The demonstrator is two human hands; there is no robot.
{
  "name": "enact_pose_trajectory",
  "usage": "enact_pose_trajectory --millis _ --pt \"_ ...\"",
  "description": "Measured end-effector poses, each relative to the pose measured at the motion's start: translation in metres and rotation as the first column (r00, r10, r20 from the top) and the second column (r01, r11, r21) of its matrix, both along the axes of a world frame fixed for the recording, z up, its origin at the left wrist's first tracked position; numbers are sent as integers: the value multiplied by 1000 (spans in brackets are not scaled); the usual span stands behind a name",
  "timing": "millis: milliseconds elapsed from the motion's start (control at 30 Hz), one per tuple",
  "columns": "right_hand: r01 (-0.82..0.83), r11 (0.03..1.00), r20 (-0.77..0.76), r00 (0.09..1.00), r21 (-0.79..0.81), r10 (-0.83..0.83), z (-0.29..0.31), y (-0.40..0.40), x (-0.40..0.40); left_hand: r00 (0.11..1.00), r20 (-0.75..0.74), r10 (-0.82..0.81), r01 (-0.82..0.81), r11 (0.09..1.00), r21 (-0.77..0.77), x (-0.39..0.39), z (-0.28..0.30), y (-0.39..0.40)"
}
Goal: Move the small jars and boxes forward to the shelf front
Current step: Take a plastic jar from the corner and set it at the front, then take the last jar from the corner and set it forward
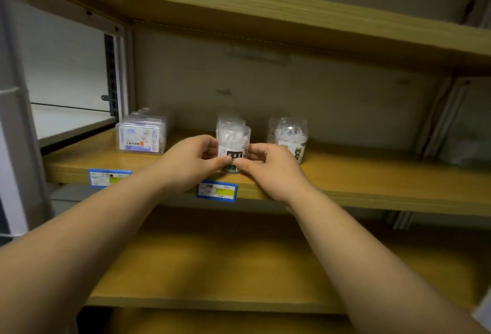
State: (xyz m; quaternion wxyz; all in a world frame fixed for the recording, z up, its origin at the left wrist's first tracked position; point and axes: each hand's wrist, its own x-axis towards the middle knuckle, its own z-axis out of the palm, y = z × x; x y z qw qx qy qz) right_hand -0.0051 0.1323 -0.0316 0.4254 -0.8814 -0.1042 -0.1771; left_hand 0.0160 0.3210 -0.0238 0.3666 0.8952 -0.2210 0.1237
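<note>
A small clear jar [233,142] with a dark label stands near the front edge of the middle wooden shelf [372,174]. My left hand [191,161] grips its left side and my right hand [268,166] grips its right side, thumbs meeting at its base. Another clear jar [229,119] stands right behind it, mostly hidden. A second clear jar [288,134] with a cartoon label stands to the right, a little further back. A clear box [142,134] with a blue-and-white label sits at the left, with more boxes behind it.
Blue price tags [216,190] [109,177] hang on the shelf's front edge. The upper shelf [265,12] hangs low overhead. A lower wooden shelf [225,267] lies under my forearms. A grey metal upright [16,134] stands at the left.
</note>
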Motion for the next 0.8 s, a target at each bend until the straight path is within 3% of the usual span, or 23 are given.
enact_pose_trajectory --millis 167,267,400,467,567,633,700,800 --pt "53 999 15 998 11 -53 -3 1 -1 1000 2 8 -7 990 -141 2 -5 -4" --pt "79 989 29 996 123 -84 2 -2 -18 971 196 136 -86 965 -246 -5 -12 -7" --pt "116 972 118 983 203 -142 3 -37 -51 884 415 215 -51 927 -372 -19 -25 0" --pt "181 958 167 961 222 -220 5 -73 -64 834 501 232 -43 932 -359 -34 -21 -12" --pt "278 915 153 931 293 -331 10 -141 -79 760 648 46 90 980 -176 -64 -6 -71" --pt "343 893 109 916 292 -387 14 -193 -89 787 606 -120 181 983 -41 -78 3 -129" --pt "396 880 67 902 263 -426 18 -247 -96 858 444 -260 271 962 41 -87 6 -194" --pt "471 870 -27 881 148 -472 18 -319 -96 903 262 -341 315 939 137 -90 8 -294"
